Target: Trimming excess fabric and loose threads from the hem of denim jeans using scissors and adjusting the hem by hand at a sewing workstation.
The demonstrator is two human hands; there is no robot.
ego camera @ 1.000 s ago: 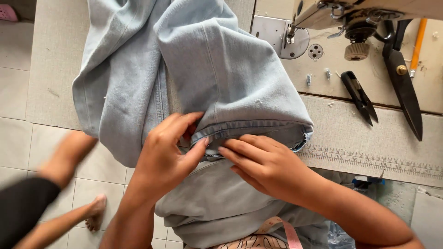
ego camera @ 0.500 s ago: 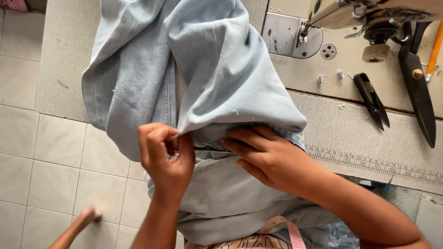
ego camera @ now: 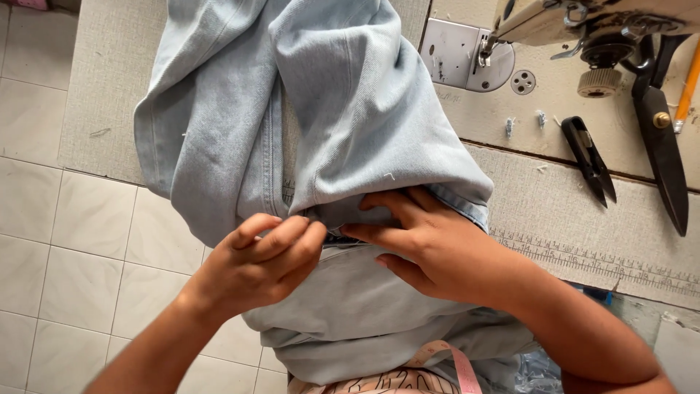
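Floor: pale tiles lay left of the jeans, below the tabletop's edge.
Tabletop: the speckled tabletop carried the jeans; a printed ruler strip ran along its near edge, right of the jeans.
Jeans: we worked on light blue jeans, draped over the tabletop's near edge, the folded hem end hanging toward our lap.
Left hand: our left hand was at the jeans' lower fold, left of centre; its grip was closed, fingertips pinched together on the denim edge.
Right hand: our right hand lay just right of the left one, fingers tucked under the jeans' rolled hem and the thumb side pressing on cloth; its grip was clamped on that fold.
Measuring tape: a pink measuring tape hung below the jeans, near our waist.
Sewing machine: a sewing machine stood right of the jeans, its metal needle plate just beside the cloth.
Thread snips: black thread snips lay right of the jeans, well apart from them.
Scissors: large black scissors lay farthest right, beyond the snips.
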